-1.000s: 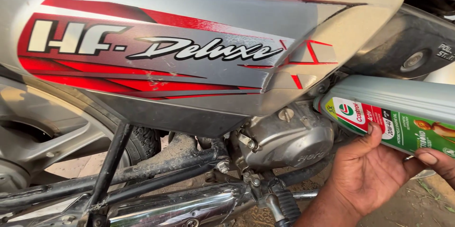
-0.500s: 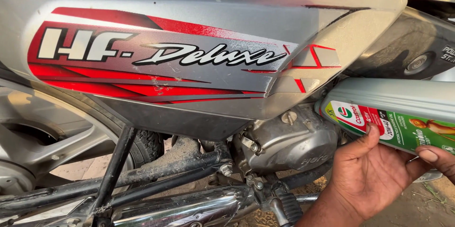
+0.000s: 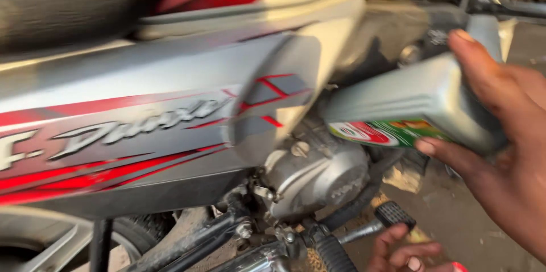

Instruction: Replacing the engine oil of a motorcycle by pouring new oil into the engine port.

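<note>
The right hand [image 3: 506, 135] grips a grey oil bottle [image 3: 415, 107] tipped on its side, neck toward the engine [image 3: 318, 175] beside the silver side panel [image 3: 142, 135]. Keep the neck low and steady over the filler hole — probably hidden behind the panel. The left hand [image 3: 406, 252], fingers curled, sits below the footpeg [image 3: 392, 215]. Since half a second ago the bottle has risen and the left hand has come into view — the view has swung right.

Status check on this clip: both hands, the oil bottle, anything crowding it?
Right hand gripping grey oil bottle, tipped toward engine case. Left hand low by foot peg, contents unclear. Side panel close by.
</note>
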